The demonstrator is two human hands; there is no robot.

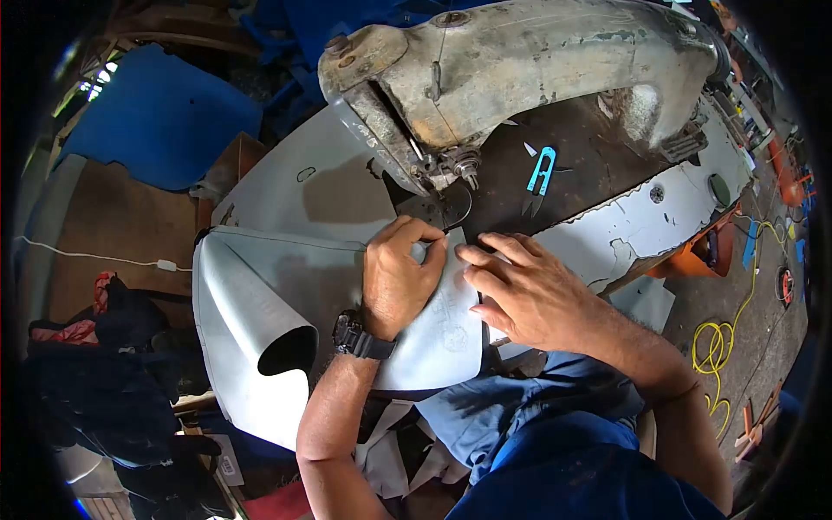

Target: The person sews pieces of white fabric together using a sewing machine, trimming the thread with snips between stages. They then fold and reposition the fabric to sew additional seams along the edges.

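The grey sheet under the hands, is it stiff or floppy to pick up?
Probably bendy but a bit springy: the grey sheet curls into an open cone at the left. Being wide and thin, it would likely droop if held by one corner.

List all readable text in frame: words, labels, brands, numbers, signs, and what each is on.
Nothing reads clearly enough to quote.
Sewing machine, front end: short pale marking, too blurred to read.
Pale sheet material: faint printing and a round stamp near the lower right corner, illegible.
Wristwatch: any markings too small to read.
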